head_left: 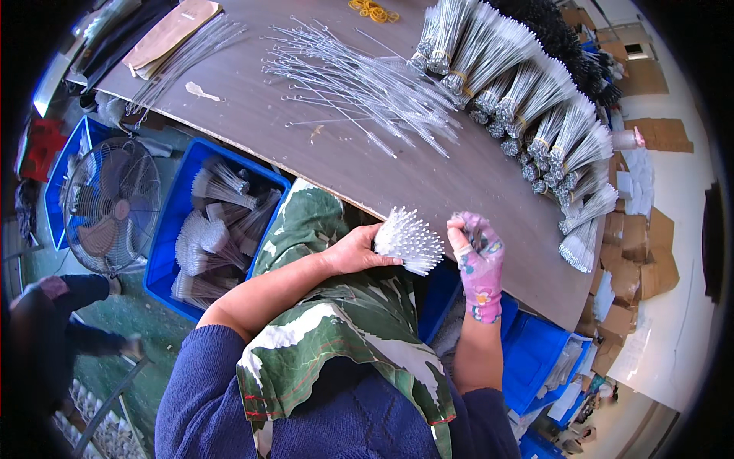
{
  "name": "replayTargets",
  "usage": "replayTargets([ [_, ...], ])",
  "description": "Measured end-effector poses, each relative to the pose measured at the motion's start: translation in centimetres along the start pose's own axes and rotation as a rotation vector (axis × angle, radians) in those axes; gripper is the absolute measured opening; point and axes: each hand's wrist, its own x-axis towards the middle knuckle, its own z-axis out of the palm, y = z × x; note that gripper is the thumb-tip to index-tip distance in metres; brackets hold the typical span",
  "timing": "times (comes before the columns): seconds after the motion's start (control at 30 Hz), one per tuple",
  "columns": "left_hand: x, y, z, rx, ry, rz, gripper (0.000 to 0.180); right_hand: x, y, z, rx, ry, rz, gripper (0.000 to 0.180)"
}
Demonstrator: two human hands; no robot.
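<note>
My left hand [356, 249] is bare and wrapped round a bundle of thin brushes [410, 241], whose white tips fan out toward my right hand. The bundle is just off the table's near edge, above my lap. To its right, my right hand [479, 239] is raised in a pink flowered glove with a bare fingertip showing. Its fingers are curled closed, and anything between them is too small to make out. On the table lies a loose spread of thin wire brushes [359, 80] with looped ends.
Tied brush bundles [527, 96] line the table's [252, 99] right side. Yellow rubber bands [373, 11] lie at the far edge. A blue bin [164, 252] of bundles stands left, beside a fan [115, 206]. Another person's leg [95, 336] shows lower left. Blue crates [527, 367] stand right.
</note>
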Motion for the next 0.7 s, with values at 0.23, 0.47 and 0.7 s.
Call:
replayTargets([
  [0.23, 0.2, 0.0, 0.0, 0.061, 0.02, -0.012, 0.057, 4.3, -2.5, 2.2, -0.625, -0.451, -0.397, 0.018],
  [0.47, 0.0, 0.2, 0.1, 0.108, -0.013, -0.009, 0.052, 5.8, -5.0, 3.6, -1.163, -0.682, -0.454, 0.02],
  [0.7, -0.2, -0.6, 0.0, 0.027, -0.103, -0.006, 0.047, 5.5, -1.9, 3.4, -0.914, -0.714, -0.551, 0.02],
])
